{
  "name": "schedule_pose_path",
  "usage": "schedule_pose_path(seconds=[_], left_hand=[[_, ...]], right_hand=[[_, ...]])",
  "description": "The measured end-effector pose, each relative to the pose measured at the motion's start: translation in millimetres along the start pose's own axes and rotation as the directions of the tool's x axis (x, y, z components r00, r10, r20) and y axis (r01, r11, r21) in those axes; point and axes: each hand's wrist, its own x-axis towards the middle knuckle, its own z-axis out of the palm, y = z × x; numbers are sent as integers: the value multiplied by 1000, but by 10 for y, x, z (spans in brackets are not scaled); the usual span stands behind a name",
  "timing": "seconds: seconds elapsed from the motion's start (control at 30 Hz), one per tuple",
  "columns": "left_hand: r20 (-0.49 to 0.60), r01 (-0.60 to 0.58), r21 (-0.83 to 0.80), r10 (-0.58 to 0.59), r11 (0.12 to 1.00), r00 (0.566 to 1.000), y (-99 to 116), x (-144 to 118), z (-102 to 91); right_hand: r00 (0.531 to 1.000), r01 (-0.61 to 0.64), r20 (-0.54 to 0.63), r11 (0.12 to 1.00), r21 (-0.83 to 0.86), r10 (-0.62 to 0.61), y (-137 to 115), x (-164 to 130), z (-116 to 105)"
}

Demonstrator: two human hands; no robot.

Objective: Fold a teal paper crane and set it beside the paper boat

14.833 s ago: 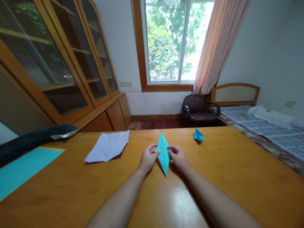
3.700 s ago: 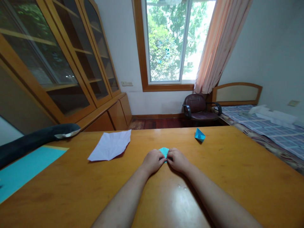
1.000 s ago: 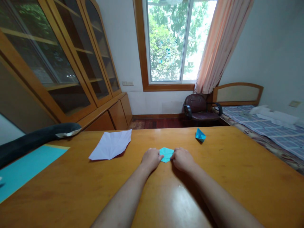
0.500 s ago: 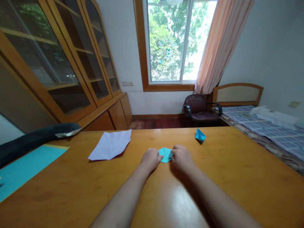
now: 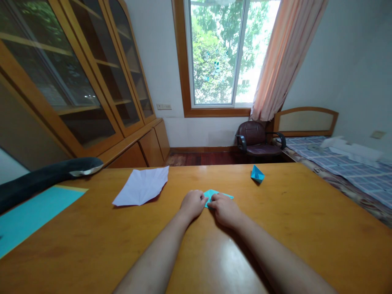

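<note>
A small piece of folded turquoise paper lies on the wooden table between my hands. My left hand is closed at its left edge, thumb and fingers pinching it. My right hand rests over the middle and right of the paper, fingers curled and fingertips pressed on it. A narrow tip of the paper sticks out to the right beyond those fingers. Much of the fold is hidden under my right hand. Farther back on the right stands a blue folded paper piece, apart from both hands.
A creased white sheet lies left of my hands on the table. At the far left are a flat turquoise sheet and a long dark cushion-like object. Beyond the table stand an armchair and a bed.
My right hand has moved left, from the paper's right edge onto its middle. A narrow tip of paper now shows to the right of that hand. My left hand stays at the left edge.
</note>
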Motion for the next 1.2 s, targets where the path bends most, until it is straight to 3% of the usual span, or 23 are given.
schedule_pose_path(seconds=[0.4,0.67,0.83,0.93,1.03,1.2], left_hand=[[-52,38,-197,-50,980,997,-99,62,5],[-86,35,-304,-64,952,994,-187,94,53],[-88,0,-421,-41,907,995,-264,80,48],[-50,-70,-480,52,875,997,-320,46,21],[-9,-121,-446,130,887,991,-355,4,-13],[13,-159,-363,175,918,984,-371,-14,-41]], right_hand=[[998,-21,51,997,-76,25,-227,-3,-65],[997,-6,73,997,-75,12,-246,11,-77],[999,-33,-23,998,44,34,-139,9,58],[983,-106,-130,977,184,131,-20,17,144],[970,-131,-157,946,298,184,79,37,163],[972,-95,-174,941,326,158,132,61,149]])
